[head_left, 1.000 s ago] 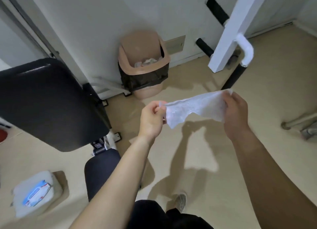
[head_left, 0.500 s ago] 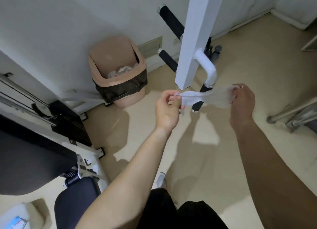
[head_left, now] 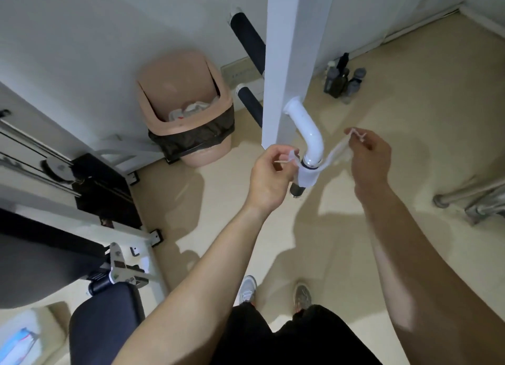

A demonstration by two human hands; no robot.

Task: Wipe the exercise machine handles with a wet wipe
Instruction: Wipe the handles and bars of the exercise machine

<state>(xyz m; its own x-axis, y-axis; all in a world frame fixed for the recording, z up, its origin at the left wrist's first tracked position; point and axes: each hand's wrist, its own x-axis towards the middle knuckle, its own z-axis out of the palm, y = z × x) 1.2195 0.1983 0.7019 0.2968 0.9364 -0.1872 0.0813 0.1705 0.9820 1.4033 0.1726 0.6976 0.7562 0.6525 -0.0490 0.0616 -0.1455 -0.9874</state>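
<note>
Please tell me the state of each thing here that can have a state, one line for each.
wet wipe: unfolded, draped around the handle, one end in each hand
handle: partly wrapped, black tip bare
left hand: pinching one end
right hand: pinching the other end
trash bin: lined, lid tilted open, waste inside

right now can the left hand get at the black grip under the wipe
Probably yes: the left hand sits right beside the black grip, nothing between them, but it is pinching one end of the wet wipe draped over it.
</note>
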